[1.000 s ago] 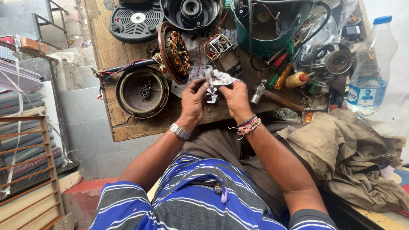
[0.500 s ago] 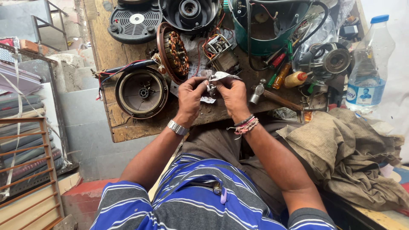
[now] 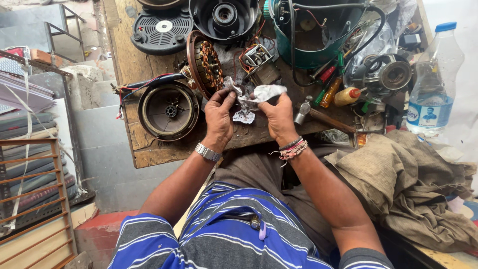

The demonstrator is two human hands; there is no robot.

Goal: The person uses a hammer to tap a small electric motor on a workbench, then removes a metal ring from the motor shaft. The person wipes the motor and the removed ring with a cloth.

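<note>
Crinkled silvery wrapper (image 3: pixel 259 94), held between both hands over the tabletop (image 3: pixel 144 149) front edge. Left hand (image 3: pixel 219 117) pinches its left end with thumb and fingertips; right hand (image 3: pixel 280 118) is closed on the right end. Looks thin, light, soft and easy to tear, so best gripped at the edges, gently. Round motor housing (image 3: pixel 168 110) lies just left, copper-wound stator (image 3: pixel 206 64) behind, hammer (image 3: pixel 318 115) right.

Both arms reach forward, left hand (image 3: pixel 219 117) and right hand (image 3: pixel 280 118) close together, fingers pinched
</note>
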